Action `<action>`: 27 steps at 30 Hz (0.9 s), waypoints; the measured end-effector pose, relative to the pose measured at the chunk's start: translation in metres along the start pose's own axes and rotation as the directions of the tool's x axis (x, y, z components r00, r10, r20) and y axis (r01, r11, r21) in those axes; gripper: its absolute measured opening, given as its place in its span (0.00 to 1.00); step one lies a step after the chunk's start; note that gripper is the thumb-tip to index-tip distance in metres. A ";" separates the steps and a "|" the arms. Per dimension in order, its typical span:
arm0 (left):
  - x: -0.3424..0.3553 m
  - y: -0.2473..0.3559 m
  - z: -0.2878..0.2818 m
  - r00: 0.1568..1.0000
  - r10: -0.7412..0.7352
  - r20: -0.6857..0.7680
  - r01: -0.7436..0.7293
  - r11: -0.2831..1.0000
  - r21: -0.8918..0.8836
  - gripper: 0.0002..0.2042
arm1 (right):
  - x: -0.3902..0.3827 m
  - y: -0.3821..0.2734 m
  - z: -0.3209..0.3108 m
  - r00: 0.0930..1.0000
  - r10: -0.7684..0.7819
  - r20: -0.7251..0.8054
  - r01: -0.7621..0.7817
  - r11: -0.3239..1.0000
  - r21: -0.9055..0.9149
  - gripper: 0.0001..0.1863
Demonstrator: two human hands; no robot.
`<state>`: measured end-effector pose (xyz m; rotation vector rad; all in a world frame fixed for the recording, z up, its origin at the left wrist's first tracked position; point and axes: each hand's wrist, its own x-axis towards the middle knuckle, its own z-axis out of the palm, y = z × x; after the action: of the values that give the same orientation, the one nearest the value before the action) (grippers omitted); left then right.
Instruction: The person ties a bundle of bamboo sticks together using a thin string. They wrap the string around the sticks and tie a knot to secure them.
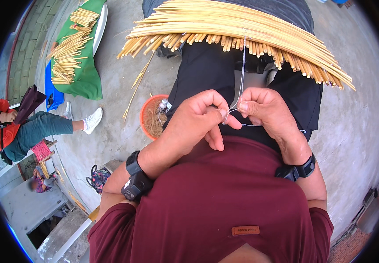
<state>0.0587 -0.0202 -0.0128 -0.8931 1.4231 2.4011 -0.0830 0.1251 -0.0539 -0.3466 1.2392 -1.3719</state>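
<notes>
Between thumb and forefinger, my left hand (207, 116) pinches a thin white string (243, 65). My right hand (264, 107) pinches the same string a little to the right, and the two hands almost meet. From my fingers the string runs up, doubled, to a wide mat of straw-coloured stalks (233, 22) lying across my knees. A loose length of it trails beneath my right hand. The stalks lie in layers, their cut ends pointing toward me along the near edge. Whether the string has a knot at my fingertips is too small to tell.
An orange bucket (144, 116) with tangled brown fibre stands beside my left leg. Loose stalks (137, 87) lie on the concrete behind it. Further left, a green cloth (94, 79) carries piled cut stalks. A seated person's leg with a white shoe (94, 121) stretches in from the left.
</notes>
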 end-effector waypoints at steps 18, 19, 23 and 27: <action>0.002 -0.010 0.010 0.992 -0.060 0.109 0.085 0.968 -0.238 0.08 | -0.011 0.009 -0.013 0.944 -0.328 0.030 0.291 0.873 0.391 0.04; 0.002 -0.010 0.011 0.989 -0.063 0.131 0.094 0.966 -0.240 0.09 | -0.012 0.010 -0.013 0.944 -0.329 0.009 0.300 0.870 0.391 0.04; -0.001 -0.010 0.017 0.982 -0.069 0.173 0.104 0.975 -0.199 0.10 | -0.015 0.013 -0.012 0.939 -0.343 -0.035 0.329 0.859 0.392 0.06; -0.006 -0.010 0.022 0.990 -0.045 0.134 0.060 0.992 -0.110 0.07 | -0.024 0.006 -0.010 0.984 -0.179 -0.022 0.179 0.958 0.223 0.10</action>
<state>0.0590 0.0046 -0.0087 -0.7714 1.2117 2.4722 -0.0813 0.1520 -0.0520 -0.3050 1.0604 -1.6510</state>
